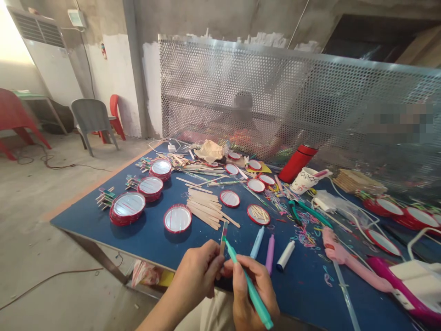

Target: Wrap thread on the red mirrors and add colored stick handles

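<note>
My left fingers (214,263) pinch a light, stiff craft stick (223,241) by its end, and my right fingers (241,271) grip a smooth teal marker (254,294) around its middle.

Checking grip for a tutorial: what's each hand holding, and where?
Left hand: a wooden craft stick, near its lower end. Right hand: a teal marker, around its middle.

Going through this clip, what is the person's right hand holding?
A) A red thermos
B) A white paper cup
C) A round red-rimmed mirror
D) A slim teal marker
D: the right hand grips the slim teal marker, its tip close to the flat wooden craft stick held in the left hand.
</note>
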Demonstrator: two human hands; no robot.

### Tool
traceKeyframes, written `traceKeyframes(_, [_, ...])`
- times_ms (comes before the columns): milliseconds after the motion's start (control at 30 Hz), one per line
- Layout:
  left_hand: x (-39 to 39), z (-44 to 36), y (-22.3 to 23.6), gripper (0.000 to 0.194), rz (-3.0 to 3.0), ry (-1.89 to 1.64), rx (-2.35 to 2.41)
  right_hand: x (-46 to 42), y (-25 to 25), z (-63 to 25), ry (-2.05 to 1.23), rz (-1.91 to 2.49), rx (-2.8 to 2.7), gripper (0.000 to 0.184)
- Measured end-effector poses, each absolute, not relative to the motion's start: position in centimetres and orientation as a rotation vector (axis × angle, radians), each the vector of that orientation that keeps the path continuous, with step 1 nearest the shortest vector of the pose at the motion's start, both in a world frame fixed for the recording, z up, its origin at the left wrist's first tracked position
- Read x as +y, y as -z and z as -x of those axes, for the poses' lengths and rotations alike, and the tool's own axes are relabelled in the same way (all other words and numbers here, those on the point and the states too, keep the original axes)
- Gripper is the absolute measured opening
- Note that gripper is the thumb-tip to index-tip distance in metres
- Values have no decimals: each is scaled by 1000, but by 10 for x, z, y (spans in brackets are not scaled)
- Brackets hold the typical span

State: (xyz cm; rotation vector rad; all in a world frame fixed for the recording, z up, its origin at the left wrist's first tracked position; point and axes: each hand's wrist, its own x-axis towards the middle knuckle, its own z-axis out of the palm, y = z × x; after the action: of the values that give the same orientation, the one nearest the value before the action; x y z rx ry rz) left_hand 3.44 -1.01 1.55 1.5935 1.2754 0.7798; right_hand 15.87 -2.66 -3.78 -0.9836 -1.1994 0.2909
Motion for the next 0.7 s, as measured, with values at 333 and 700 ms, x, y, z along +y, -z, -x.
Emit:
traceKeyframes(333, [-10,-34,-13,20,-1602,-810,1269,-26,35,-164,-283,959,-1274,8])
traceKeyframes(700, [-11,-35,-14,19,-1629,-789,1280,-24,42,-162,-252,957,-1280,11])
